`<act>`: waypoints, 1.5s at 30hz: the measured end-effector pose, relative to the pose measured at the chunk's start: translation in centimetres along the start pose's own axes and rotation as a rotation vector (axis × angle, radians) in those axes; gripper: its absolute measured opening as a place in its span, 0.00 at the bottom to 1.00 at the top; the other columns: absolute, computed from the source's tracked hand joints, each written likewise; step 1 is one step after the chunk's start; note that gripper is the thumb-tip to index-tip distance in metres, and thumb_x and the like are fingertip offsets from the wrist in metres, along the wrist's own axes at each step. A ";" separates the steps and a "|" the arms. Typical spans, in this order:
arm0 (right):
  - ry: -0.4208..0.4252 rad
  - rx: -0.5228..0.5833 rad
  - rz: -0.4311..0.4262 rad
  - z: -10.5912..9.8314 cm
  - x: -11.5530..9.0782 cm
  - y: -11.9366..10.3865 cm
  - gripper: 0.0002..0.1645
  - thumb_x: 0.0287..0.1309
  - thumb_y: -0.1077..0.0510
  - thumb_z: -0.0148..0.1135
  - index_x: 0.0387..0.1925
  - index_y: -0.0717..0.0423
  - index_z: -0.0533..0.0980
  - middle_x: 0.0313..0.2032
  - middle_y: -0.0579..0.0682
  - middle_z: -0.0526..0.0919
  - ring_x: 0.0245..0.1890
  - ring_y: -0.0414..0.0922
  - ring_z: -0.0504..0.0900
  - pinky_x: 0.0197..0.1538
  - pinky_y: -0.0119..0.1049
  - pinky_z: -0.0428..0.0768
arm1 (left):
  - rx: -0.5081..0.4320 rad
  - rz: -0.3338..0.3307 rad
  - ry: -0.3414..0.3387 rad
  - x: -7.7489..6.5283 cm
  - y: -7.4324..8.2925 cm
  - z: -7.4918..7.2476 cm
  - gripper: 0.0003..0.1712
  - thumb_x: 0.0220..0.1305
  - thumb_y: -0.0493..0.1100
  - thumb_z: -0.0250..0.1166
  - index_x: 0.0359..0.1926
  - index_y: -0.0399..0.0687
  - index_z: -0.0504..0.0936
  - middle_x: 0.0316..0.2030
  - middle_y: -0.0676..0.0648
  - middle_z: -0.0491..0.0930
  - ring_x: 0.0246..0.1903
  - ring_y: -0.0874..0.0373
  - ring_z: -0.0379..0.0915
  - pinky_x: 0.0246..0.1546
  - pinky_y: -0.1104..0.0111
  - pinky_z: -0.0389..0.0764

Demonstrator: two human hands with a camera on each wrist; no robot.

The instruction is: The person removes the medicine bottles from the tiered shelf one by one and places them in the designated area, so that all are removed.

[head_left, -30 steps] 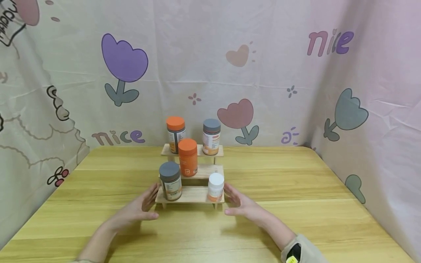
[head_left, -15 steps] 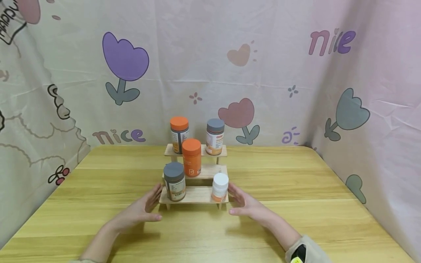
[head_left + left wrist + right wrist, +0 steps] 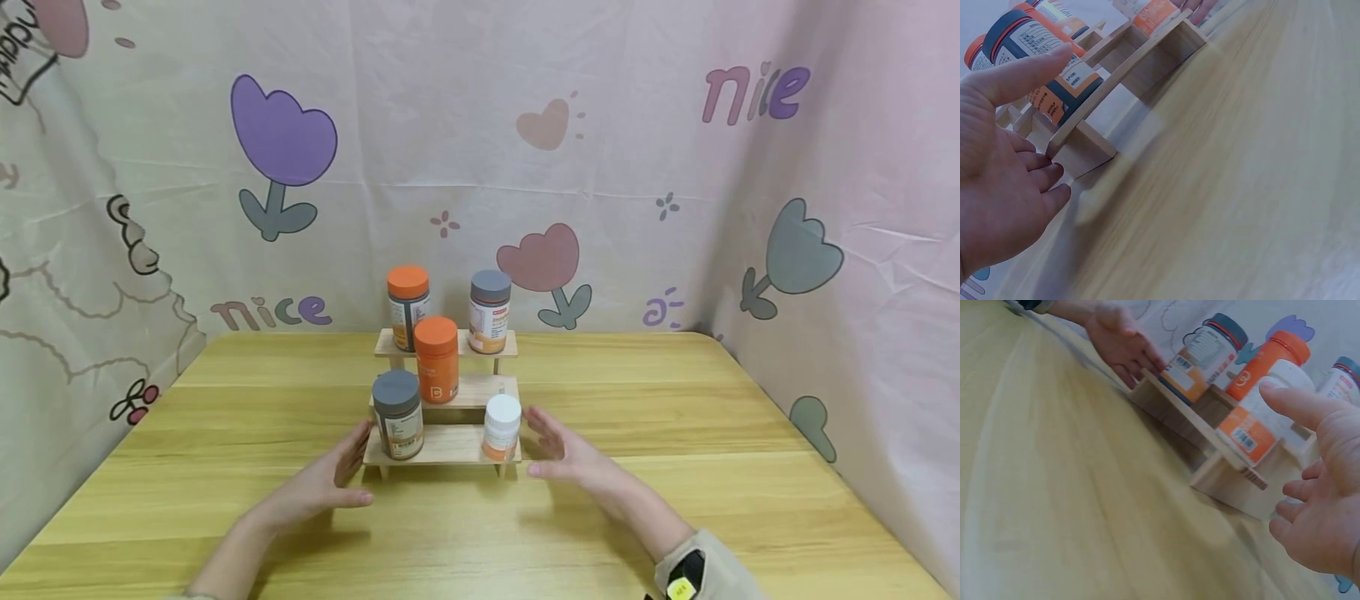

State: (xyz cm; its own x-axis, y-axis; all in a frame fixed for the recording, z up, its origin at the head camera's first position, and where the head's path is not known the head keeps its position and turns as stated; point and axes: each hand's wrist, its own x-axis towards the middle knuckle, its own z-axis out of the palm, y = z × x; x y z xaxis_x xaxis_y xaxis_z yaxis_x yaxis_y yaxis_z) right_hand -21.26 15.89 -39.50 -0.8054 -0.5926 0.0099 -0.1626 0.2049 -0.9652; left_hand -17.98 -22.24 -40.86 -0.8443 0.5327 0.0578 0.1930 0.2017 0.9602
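Note:
A three-tier wooden stand (image 3: 453, 446) bears several lidded bottles. On its front step are a grey-capped jar (image 3: 398, 415) at the left and a small white-capped bottle (image 3: 502, 427) at the right. An orange bottle (image 3: 437, 360) stands on the middle step. My left hand (image 3: 318, 486) is at the stand's left end, fingers loosely extended and thumb apart; in the left wrist view its fingertips are right at the board's end. At the other end, my right hand (image 3: 581, 462) is spread beside the stand, with a small gap between its fingers and the white-capped bottle.
On the top step stand an orange-capped jar (image 3: 408, 308) and another grey-capped jar (image 3: 489, 311). The wood-grain table (image 3: 630, 392) reaches back to a patterned cloth backdrop (image 3: 420, 100), which also hangs along both sides.
The stand with its bottles has shifted slightly to the right, both hands moving along with it. Since then the right hand has drawn a little away from the stand's right end.

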 end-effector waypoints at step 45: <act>0.252 -0.124 -0.096 -5.2 8.4 -11.1 0.49 0.57 0.55 0.63 0.72 0.54 0.46 0.68 0.55 0.56 0.68 0.48 0.55 0.67 0.46 0.57 | 0.023 -0.038 0.020 -0.3 0.1 0.2 0.59 0.54 0.38 0.66 0.70 0.34 0.30 0.69 0.32 0.26 0.66 0.34 0.26 0.55 0.85 0.46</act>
State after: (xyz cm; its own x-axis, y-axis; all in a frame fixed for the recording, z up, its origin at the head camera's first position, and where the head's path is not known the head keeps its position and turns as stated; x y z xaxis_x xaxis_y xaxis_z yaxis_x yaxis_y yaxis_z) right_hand -29.19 12.66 -27.31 -0.8967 -0.4047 0.1793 -0.3008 0.2601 -0.9175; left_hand -17.63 -22.18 -40.83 -0.8611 0.5077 0.0272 0.1717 0.2401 0.9554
